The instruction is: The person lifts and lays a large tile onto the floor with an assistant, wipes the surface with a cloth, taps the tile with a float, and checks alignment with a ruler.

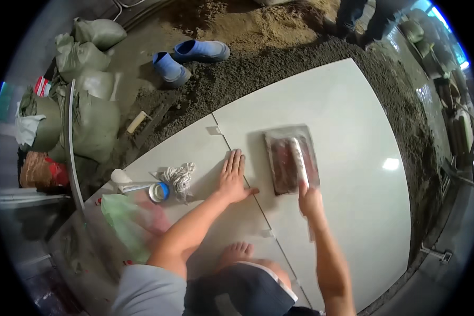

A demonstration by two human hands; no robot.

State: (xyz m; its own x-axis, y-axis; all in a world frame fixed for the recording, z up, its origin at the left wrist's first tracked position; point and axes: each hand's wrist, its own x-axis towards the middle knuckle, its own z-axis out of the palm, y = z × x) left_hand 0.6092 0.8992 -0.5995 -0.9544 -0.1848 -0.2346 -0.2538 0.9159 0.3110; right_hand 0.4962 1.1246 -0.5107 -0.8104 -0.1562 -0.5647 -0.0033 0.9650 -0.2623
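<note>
My right hand (312,203) is closed round the near end of a pale handle. It belongs to a rectangular tamping block (284,163), reddish-brown with a grey border, flat over the large white floor tile (358,116). The block is slightly blurred; whether it touches the tile I cannot tell. My left hand (233,181) presses flat with fingers stretched on the neighbouring tile (210,221), its thumb reaching the seam. Small clear levelling clips (267,233) sit along that seam. My bare foot shows below my left hand.
Left of my left arm lie a bundle of white string (178,179), a tape roll (158,191) and a green plastic bag (124,224). Grey mortar (216,92) borders the tiles. Beyond are blue boots (200,51), a trowel (138,121), sacks (97,118) and another person's legs (361,21).
</note>
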